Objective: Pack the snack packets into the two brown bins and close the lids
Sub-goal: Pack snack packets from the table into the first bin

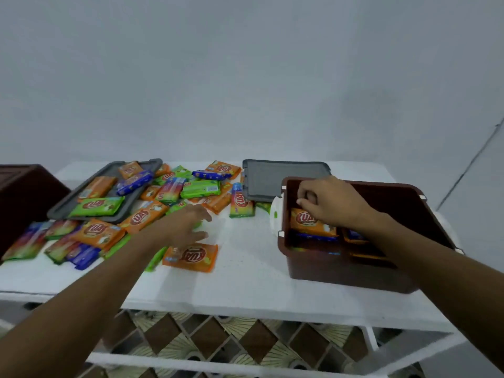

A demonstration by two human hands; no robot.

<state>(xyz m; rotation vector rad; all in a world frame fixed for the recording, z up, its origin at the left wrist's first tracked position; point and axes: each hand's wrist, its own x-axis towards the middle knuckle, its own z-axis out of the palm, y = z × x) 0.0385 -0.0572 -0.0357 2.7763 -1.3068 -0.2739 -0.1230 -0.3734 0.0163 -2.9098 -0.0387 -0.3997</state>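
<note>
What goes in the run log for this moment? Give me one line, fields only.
right hand: grips orange packet inside right brown bin | left hand: open, over loose packets | grey lids: off

On the right of the frame an open brown bin [341,274] sits on the white table [245,282]. The right hand [330,203] reaches inside, fingers curled on an orange packet [311,222]. At centre left the left hand [188,227], fingers spread, hangs over loose snack packets [169,192], some of them on a grey lid [62,211]. A second grey lid [278,178] lies behind the bin, and a second brown bin [24,192] shows at the left edge.
</note>
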